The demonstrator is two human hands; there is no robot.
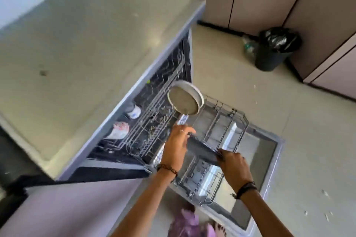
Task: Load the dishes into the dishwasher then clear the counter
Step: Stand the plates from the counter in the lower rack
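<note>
Above the pulled-out lower rack, both hands are gripping a dark flat dish; left hand is curling round its far end; right hand is pinching its near end.

bare forearms; beaded bracelets; ring on left grip.

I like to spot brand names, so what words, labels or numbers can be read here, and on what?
No text can be read.
White cup in the upper rack: blue marks, too blurred.
Cup beside it: pink pattern, no letters legible.
Item behind the left hand: blue print, blurred.
</note>
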